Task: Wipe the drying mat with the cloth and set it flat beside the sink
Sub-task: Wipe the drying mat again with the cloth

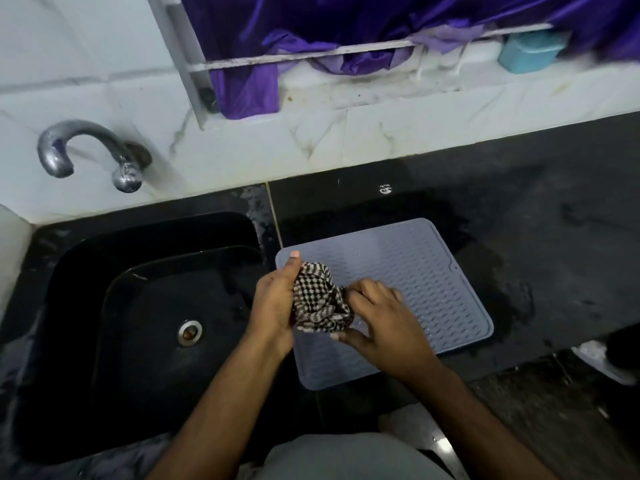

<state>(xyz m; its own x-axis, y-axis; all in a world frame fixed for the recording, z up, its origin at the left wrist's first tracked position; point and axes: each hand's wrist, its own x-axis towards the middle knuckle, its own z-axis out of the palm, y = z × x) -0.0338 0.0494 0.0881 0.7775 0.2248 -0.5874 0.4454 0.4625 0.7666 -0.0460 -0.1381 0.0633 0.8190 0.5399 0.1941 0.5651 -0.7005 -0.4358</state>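
A grey ridged drying mat (408, 268) lies flat on the black counter just right of the sink (149, 306). Above the mat's left part, a bunched black-and-white checked cloth (320, 301) is held between both hands. My left hand (273, 303) grips the cloth's left side with the thumb up. My right hand (384, 323) pinches the cloth's right end, its fingers curled, and hovers over the middle of the mat. The mat's near left part is hidden under my hands and forearms.
A metal tap (86, 150) juts from the tiled wall above the black sink. Wet patches darken the black counter (536, 237) around the mat. A teal container (530, 51) and purple fabric (311, 36) sit on the window ledge behind.
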